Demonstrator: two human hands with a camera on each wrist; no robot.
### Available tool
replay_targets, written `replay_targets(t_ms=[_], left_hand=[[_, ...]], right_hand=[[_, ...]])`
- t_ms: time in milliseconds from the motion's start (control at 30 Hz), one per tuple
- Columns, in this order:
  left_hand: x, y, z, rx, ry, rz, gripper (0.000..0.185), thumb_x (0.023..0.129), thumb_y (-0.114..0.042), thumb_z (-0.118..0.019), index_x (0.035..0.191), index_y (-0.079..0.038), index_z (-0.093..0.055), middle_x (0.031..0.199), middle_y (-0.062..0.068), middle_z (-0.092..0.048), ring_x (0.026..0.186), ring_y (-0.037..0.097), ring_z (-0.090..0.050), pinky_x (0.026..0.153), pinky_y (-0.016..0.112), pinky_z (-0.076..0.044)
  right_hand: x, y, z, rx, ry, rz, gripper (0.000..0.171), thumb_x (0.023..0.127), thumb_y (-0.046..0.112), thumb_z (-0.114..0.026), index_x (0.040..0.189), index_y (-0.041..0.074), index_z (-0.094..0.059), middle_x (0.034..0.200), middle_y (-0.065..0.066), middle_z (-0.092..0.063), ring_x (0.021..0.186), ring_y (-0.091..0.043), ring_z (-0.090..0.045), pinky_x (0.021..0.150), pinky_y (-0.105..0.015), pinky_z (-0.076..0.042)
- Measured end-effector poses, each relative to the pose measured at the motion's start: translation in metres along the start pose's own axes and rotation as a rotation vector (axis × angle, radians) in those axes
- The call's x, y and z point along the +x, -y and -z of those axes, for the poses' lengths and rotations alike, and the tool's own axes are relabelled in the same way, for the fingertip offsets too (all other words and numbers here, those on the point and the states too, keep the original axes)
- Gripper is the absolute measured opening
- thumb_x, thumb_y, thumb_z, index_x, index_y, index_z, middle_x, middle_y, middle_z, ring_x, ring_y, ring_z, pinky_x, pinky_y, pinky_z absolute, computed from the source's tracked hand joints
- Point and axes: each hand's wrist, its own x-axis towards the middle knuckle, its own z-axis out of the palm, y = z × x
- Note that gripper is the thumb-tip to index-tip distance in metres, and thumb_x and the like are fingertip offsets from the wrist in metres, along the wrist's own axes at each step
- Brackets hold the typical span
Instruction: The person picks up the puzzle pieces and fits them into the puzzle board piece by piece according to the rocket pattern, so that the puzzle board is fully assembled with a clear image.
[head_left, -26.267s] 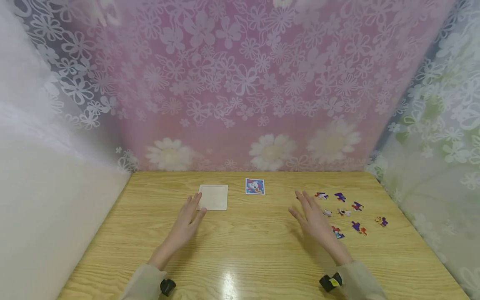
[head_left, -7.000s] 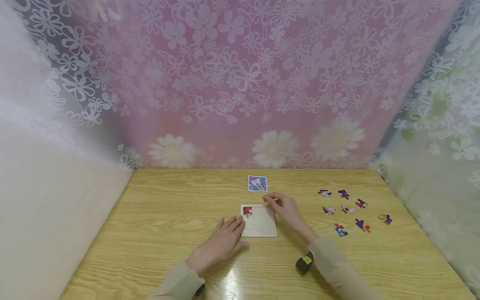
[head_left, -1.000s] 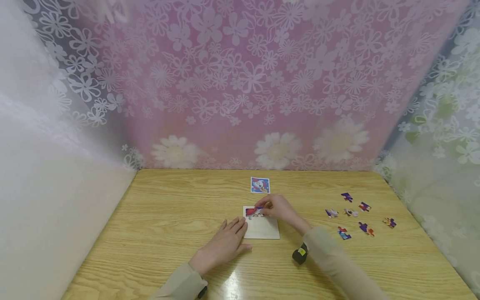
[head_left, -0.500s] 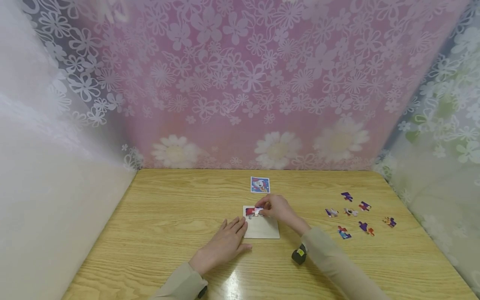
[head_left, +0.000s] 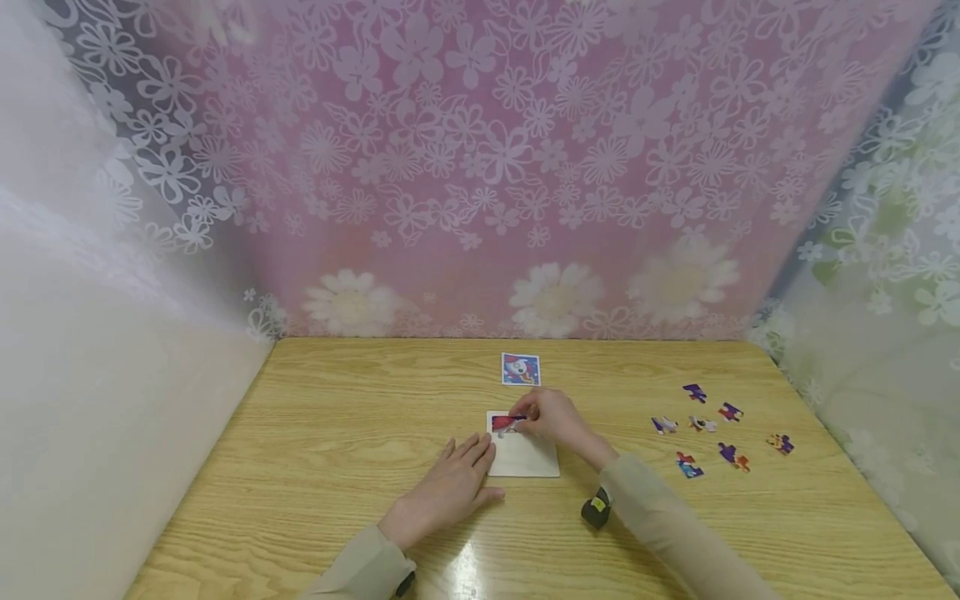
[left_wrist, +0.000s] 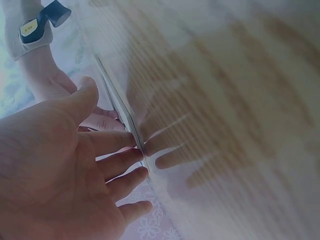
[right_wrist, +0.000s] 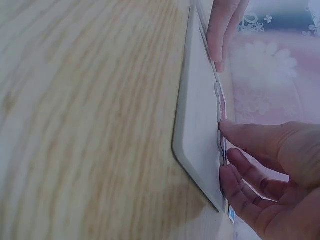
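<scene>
A shallow pale puzzle tray (head_left: 522, 461) lies on the wooden table in front of me. A red jigsaw piece (head_left: 501, 423) sits in its far left corner. My right hand (head_left: 557, 419) reaches over the far edge and pinches a jigsaw piece (right_wrist: 221, 144) between thumb and fingers, down in the tray beside the red one. Fingers hide part of that piece. My left hand (head_left: 448, 485) lies with its fingers extended, fingertips touching the tray's left edge, as the left wrist view also shows.
A small picture card (head_left: 521, 369) of a white dog in red lies behind the tray. Several loose jigsaw pieces (head_left: 702, 424) are scattered on the right of the wooden table (head_left: 337, 425). Patterned curtains (head_left: 465, 208) stand behind and at the sides.
Since the oldest frames, the tray has moved to the middle and pieces have gone from the right group into it. Over the last second the right hand shifts its pinched piece only slightly.
</scene>
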Motion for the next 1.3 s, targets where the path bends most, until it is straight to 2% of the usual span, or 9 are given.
replay_targets(t_ms=[167, 300, 467, 600, 767, 1000, 1133, 1300], left_hand=[[0.001, 0.0, 0.001, 0.004, 0.0, -0.005, 0.069, 0.104, -0.047, -0.05, 0.153, 0.002, -0.04, 0.162, 0.017, -0.034, 0.149, 0.036, -0.032, 0.12, 0.058, -0.028], [0.002, 0.0, 0.0, 0.007, 0.007, -0.004, 0.069, 0.104, -0.047, -0.049, 0.153, 0.001, -0.04, 0.162, 0.017, -0.033, 0.15, 0.035, -0.031, 0.12, 0.057, -0.027], [0.003, 0.0, 0.0, 0.008, 0.014, 0.001, 0.069, 0.105, -0.047, -0.048, 0.154, 0.001, -0.038, 0.163, 0.016, -0.032, 0.15, 0.034, -0.03, 0.121, 0.057, -0.026], [0.003, -0.001, 0.001, 0.003, 0.012, 0.003, 0.069, 0.105, -0.047, -0.048, 0.154, 0.001, -0.039, 0.162, 0.016, -0.033, 0.15, 0.034, -0.03, 0.121, 0.057, -0.026], [0.002, -0.001, 0.001, 0.002, 0.009, 0.007, 0.069, 0.105, -0.046, -0.049, 0.153, 0.002, -0.039, 0.162, 0.017, -0.033, 0.15, 0.035, -0.031, 0.121, 0.057, -0.026], [0.002, 0.001, -0.002, 0.003, 0.008, 0.006, 0.07, 0.104, -0.047, -0.049, 0.153, 0.002, -0.039, 0.162, 0.017, -0.033, 0.15, 0.035, -0.03, 0.121, 0.057, -0.026], [0.003, 0.002, -0.004, 0.006, 0.008, 0.004, 0.07, 0.104, -0.047, -0.049, 0.153, 0.002, -0.039, 0.162, 0.017, -0.033, 0.15, 0.035, -0.031, 0.121, 0.057, -0.026], [0.003, 0.003, -0.005, 0.005, 0.01, 0.008, 0.07, 0.104, -0.048, -0.049, 0.154, 0.001, -0.039, 0.163, 0.016, -0.032, 0.15, 0.034, -0.03, 0.121, 0.057, -0.026]], right_hand=[[-0.002, 0.001, 0.001, 0.048, -0.033, -0.013, 0.003, 0.09, 0.017, -0.079, 0.093, 0.015, -0.079, 0.087, 0.005, -0.07, 0.07, -0.008, -0.059, 0.064, -0.027, -0.049], [-0.006, 0.0, 0.003, 0.118, -0.071, -0.032, 0.012, 0.098, 0.023, -0.07, 0.095, 0.014, -0.077, 0.092, 0.003, -0.073, 0.078, -0.011, -0.064, 0.069, -0.03, -0.055], [-0.014, -0.004, 0.01, 0.223, -0.093, -0.063, 0.017, 0.101, 0.023, -0.064, 0.102, 0.011, -0.075, 0.094, -0.002, -0.074, 0.078, -0.014, -0.066, 0.064, -0.026, -0.055], [-0.019, -0.01, 0.017, 0.266, -0.12, -0.072, 0.019, 0.102, 0.022, -0.063, 0.106, 0.007, -0.074, 0.093, -0.007, -0.074, 0.076, -0.018, -0.066, 0.058, -0.024, -0.054], [-0.024, -0.023, 0.025, 0.268, -0.151, -0.099, 0.022, 0.103, 0.026, -0.062, 0.108, 0.008, -0.074, 0.094, -0.01, -0.074, 0.079, -0.026, -0.068, 0.06, -0.025, -0.053], [-0.033, -0.046, 0.043, 0.246, -0.195, -0.112, 0.026, 0.105, 0.028, -0.059, 0.111, 0.007, -0.073, 0.1, -0.014, -0.074, 0.083, -0.028, -0.07, 0.066, -0.029, -0.057], [-0.04, -0.056, 0.057, 0.251, -0.217, -0.098, 0.029, 0.105, 0.027, -0.057, 0.115, 0.004, -0.071, 0.104, -0.018, -0.073, 0.086, -0.033, -0.071, 0.069, -0.038, -0.062], [-0.049, -0.077, 0.075, 0.225, -0.239, -0.103, 0.034, 0.107, 0.03, -0.054, 0.121, 0.003, -0.068, 0.109, -0.021, -0.072, 0.09, -0.037, -0.071, 0.07, -0.042, -0.063]])
